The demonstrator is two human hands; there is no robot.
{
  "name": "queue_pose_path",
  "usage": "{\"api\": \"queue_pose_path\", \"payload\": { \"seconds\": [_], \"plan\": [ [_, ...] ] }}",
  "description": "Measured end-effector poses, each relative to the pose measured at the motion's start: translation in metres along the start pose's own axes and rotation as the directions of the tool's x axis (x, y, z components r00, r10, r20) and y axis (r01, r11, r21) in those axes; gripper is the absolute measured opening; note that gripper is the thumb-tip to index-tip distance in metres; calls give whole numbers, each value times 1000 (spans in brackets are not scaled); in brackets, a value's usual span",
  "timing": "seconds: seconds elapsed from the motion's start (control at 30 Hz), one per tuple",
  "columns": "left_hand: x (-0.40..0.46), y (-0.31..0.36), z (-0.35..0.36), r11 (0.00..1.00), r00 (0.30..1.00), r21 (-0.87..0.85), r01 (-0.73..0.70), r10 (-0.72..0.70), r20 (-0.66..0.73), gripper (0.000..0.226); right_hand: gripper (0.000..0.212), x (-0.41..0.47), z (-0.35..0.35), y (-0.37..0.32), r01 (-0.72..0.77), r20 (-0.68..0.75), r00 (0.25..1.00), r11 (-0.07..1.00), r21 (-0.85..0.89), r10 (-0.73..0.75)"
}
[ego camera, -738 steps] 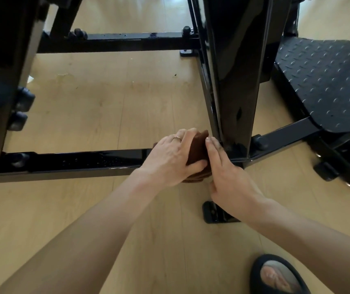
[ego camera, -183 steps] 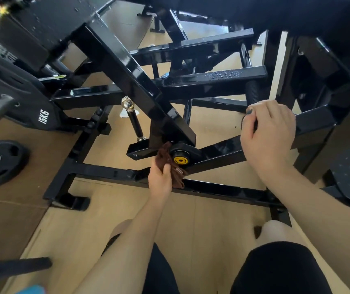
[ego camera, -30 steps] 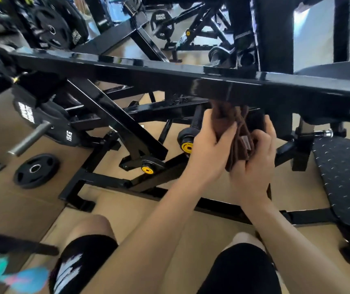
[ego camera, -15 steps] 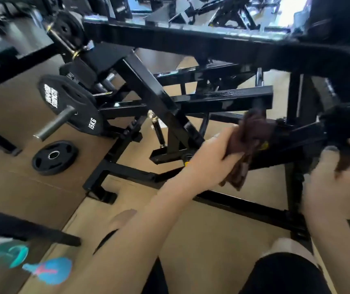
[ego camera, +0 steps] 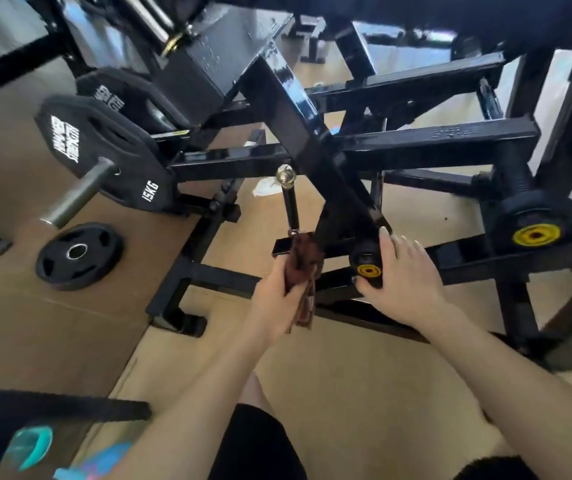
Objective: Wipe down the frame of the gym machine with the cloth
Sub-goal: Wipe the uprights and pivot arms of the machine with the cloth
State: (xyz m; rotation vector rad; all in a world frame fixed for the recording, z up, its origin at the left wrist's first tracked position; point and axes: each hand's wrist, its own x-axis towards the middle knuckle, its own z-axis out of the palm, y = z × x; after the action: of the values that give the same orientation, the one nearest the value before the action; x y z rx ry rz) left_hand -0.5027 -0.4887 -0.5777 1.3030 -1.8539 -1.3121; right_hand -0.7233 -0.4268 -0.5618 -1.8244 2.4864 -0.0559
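The brown cloth (ego camera: pixel 301 268) is pressed against the lower end of the slanted black frame bar (ego camera: pixel 298 123), bunched in the left hand (ego camera: pixel 279 303), whose grip is closed around it. The right hand (ego camera: pixel 403 282) cups the round pivot cap (ego camera: pixel 367 263) just beside it, thumb beneath, fingers loosely bent. Crossbars crowd in behind. A weight plate (ego camera: pixel 78 255) lies on the floor well apart to the left.
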Motion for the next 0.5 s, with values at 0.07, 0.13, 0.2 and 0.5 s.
{"api": "queue_pose_path", "payload": {
  "seconds": [0.07,0.13,0.2,0.5],
  "plan": [
    [1,-6,4,999,999,0,34,-34,34,28,111,11,0,1,-24,45,999,999,-29,25],
    [6,-10,11,997,997,59,46,-49,59,24,109,20,-1,1,-44,41,998,998,-46,46],
    [10,-7,22,994,995,111,26,-37,91,29,101,25,-1,3,-55,9,998,996,-66,55],
    [15,40,52,996,997,64,-55,58,-59,28,89,16,9,14,50,-74,996,996,-79,-56]
  ]
}}
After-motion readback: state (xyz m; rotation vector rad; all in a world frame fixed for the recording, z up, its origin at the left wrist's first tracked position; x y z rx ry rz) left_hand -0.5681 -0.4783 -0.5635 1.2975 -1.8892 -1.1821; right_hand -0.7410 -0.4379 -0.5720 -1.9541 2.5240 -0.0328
